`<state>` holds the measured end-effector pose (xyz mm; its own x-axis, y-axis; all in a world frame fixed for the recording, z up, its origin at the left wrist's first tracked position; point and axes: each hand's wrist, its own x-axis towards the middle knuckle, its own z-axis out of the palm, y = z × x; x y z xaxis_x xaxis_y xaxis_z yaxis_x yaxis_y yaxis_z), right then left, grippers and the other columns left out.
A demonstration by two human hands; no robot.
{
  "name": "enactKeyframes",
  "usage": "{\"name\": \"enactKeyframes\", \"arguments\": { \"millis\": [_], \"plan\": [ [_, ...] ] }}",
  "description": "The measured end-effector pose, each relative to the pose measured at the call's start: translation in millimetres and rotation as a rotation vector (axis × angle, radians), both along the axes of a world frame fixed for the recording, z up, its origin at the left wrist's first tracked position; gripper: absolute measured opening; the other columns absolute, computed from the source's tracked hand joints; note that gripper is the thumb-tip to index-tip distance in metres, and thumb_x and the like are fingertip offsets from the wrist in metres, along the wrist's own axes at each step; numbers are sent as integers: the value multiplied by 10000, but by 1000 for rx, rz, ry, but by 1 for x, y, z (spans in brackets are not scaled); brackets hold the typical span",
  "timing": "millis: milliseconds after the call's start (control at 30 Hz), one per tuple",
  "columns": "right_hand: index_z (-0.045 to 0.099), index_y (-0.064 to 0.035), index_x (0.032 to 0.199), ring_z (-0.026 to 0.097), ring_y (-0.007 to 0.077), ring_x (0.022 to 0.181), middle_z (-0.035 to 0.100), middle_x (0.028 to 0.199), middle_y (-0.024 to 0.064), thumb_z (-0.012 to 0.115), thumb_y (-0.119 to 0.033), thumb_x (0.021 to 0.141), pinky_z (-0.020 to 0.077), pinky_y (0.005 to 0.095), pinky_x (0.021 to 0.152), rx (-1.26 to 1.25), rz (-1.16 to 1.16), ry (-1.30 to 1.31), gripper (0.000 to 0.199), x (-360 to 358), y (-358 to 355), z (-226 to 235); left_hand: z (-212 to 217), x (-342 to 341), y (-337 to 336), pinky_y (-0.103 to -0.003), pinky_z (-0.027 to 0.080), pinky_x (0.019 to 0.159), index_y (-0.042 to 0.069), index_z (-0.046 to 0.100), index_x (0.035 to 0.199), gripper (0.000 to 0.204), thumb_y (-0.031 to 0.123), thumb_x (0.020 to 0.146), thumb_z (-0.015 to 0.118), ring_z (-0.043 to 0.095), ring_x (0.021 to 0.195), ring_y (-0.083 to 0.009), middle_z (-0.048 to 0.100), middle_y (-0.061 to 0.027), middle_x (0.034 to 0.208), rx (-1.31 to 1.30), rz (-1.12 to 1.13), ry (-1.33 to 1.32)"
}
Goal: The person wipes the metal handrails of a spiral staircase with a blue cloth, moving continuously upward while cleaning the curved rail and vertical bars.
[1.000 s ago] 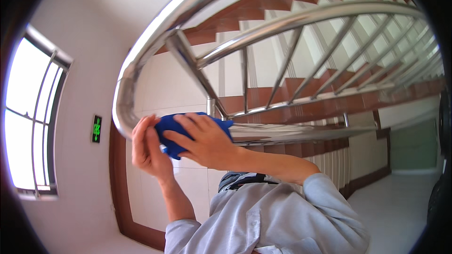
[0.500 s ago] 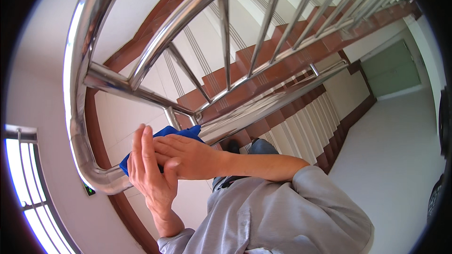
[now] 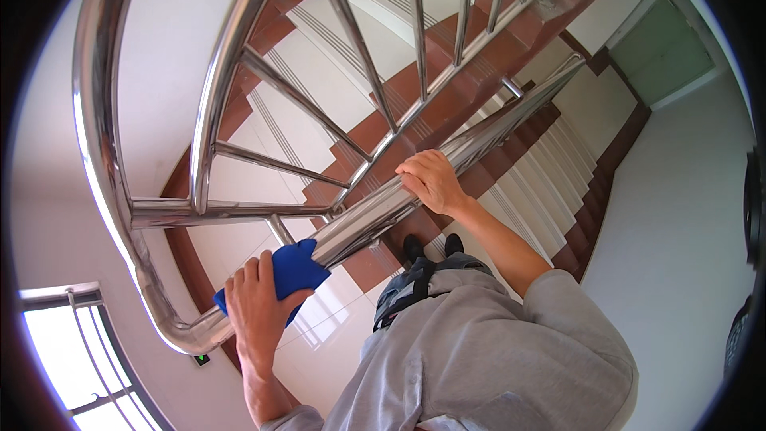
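Note:
A blue cloth (image 3: 298,268) is draped around the shiny metal handrail (image 3: 363,224) near its bent lower-left end. My left hand (image 3: 254,303) wraps over this cloth, pressing it against the rail with the thumb on the near side. Farther up the same rail, to the right, my right hand (image 3: 434,182) lies with curled fingers over the top of the tube. No cloth shows under it, and its fingertips are partly hidden.
Metal balusters (image 3: 351,28) rise beyond the handrail, with striped stairs (image 3: 335,44) behind them. More steps (image 3: 531,211) descend on the right beside a white wall (image 3: 662,231). A barred window (image 3: 84,359) is at lower left. My shoes (image 3: 415,247) stand on the tiled floor.
My right hand has left the cloth and my left hand, moving up and right onto the bare rail. My left hand stays on the cloth. The view has shifted.

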<state>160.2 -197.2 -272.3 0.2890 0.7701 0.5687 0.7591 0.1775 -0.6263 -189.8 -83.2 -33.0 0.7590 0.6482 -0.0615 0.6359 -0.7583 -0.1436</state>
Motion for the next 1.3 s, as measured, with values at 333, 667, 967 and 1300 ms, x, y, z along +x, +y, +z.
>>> {"name": "enactKeyframes", "arguments": {
  "millis": [333,667,967,1300],
  "plan": [
    [736,-28,1302,679,379,1139,755,1172,173,575,-288,1131,493,492,1041,22,-87,228,350,6,6,-9,-89,136,-31,-489,505,910,35,631,1311,782,611,844,878,698,1032,-313,701,-128,1118,2,-48,67],
    [777,-29,1303,726,386,1151,797,1190,201,451,-377,1185,523,479,1044,-168,5,179,491,22,10,-25,-157,214,-54,-568,502,1008,-18,650,1341,617,381,885,766,695,1141,-377,716,-189,1204,144,-147,-20],
    [820,-41,1201,692,321,1092,796,1114,126,523,-351,1175,482,453,1038,-295,10,380,430,24,6,-24,-95,81,-39,-534,417,1133,-26,545,1491,890,483,844,884,596,1227,-404,629,-232,1325,304,-131,-93],
    [778,-1,1207,757,250,936,743,1008,104,542,-339,1185,584,398,811,-350,89,372,413,7,16,-1,-1,-113,-4,-550,408,1216,164,629,1472,842,533,759,883,614,1371,-359,653,-125,1458,516,-146,-236]
  ]
}}
